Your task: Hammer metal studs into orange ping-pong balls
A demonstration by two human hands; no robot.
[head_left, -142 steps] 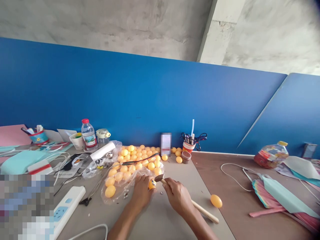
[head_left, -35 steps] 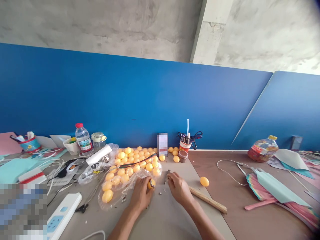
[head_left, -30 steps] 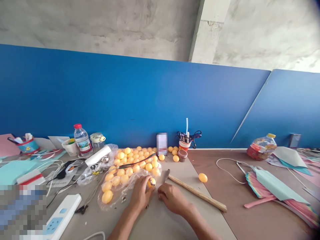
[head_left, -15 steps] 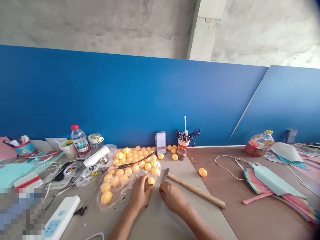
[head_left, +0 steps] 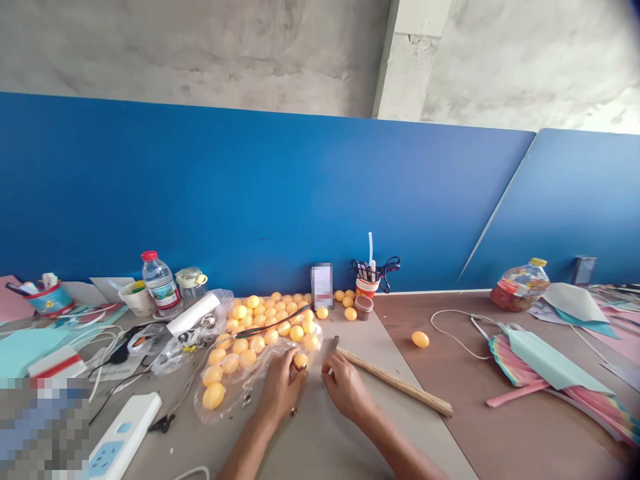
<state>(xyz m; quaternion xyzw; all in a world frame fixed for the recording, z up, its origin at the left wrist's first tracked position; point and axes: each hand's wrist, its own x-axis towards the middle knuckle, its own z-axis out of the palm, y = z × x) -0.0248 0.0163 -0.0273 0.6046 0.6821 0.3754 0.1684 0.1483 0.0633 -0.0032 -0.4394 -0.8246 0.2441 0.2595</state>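
My left hand (head_left: 280,389) is closed around an orange ping-pong ball (head_left: 301,361), which has a dark mark or ring on its lower side. Just to the right, my right hand (head_left: 345,381) has its fingers curled together; anything inside them is too small or hidden to make out. Behind that hand lies a hammer-like tool with a wooden handle (head_left: 400,383) and a flat metal head (head_left: 334,344). A clear plastic bag (head_left: 257,373) and many more orange balls (head_left: 257,344) spread out beyond my left hand.
A lone orange ball (head_left: 421,339) sits on the brown tabletop. Upright at the back stand a phone (head_left: 322,287) and a paper cup (head_left: 367,288) of tools, beside a small lidded tub (head_left: 363,307). A power strip (head_left: 125,433) and cables are at left; face masks (head_left: 555,360) lie right.
The lone ball has rolled a little to the right on the brown tabletop. My right hand has shifted slightly right and away from me. My left hand keeps its ball.
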